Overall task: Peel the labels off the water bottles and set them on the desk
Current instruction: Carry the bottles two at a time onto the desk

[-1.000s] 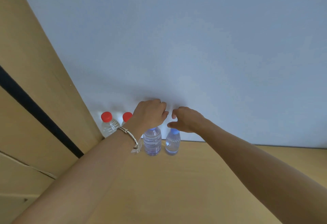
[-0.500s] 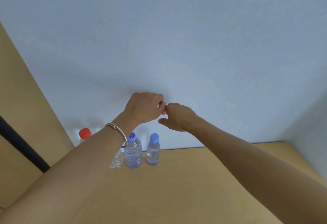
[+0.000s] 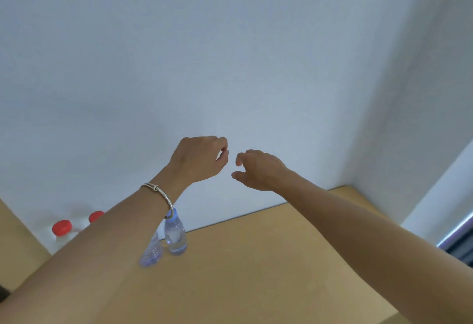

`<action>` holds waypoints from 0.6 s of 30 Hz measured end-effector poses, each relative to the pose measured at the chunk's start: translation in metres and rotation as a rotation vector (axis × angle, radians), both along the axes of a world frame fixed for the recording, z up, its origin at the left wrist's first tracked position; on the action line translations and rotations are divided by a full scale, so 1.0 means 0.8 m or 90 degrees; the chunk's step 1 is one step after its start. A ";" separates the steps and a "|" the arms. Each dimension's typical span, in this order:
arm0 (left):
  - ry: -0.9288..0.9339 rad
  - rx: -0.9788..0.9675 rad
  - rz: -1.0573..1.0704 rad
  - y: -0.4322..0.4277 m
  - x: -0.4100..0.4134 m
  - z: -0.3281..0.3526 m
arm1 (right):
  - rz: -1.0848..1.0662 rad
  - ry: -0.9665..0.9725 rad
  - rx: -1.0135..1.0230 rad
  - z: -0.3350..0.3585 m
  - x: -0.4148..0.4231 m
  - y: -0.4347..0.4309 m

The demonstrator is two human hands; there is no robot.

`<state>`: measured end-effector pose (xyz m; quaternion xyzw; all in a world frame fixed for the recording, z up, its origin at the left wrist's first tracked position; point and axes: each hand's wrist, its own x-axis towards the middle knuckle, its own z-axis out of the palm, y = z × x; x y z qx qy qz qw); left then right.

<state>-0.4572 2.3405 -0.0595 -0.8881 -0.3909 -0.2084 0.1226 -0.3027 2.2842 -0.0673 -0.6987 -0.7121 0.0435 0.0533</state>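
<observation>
Two clear bottles with blue caps stand at the back of the wooden desk [image 3: 256, 272]; one blue-capped bottle [image 3: 175, 236] shows fully, the other [image 3: 151, 252] is half hidden under my left forearm. Two red-capped bottles [image 3: 61, 230] stand further left by the wall, partly behind my arm. My left hand [image 3: 199, 158], with a silver bracelet on its wrist, and my right hand [image 3: 256, 168] hover high above the bottles in front of the wall, a small gap between them. Both have loosely curled fingers and hold nothing that I can see. No label is visible.
A pale blue-white wall [image 3: 230, 67] rises right behind the desk. A wooden side panel [image 3: 15, 236] closes the left. At the right a wall corner and a dark window strip [image 3: 458, 244] border the desk's end.
My view has swung up and to the right. Both hands rose off the blue-capped bottles and drew slightly apart; the fingertips that touched half a second ago are now separated.
</observation>
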 end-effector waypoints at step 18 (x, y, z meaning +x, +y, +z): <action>0.079 0.035 -0.397 -0.391 0.418 0.039 | -0.413 0.088 0.099 0.022 0.351 -0.498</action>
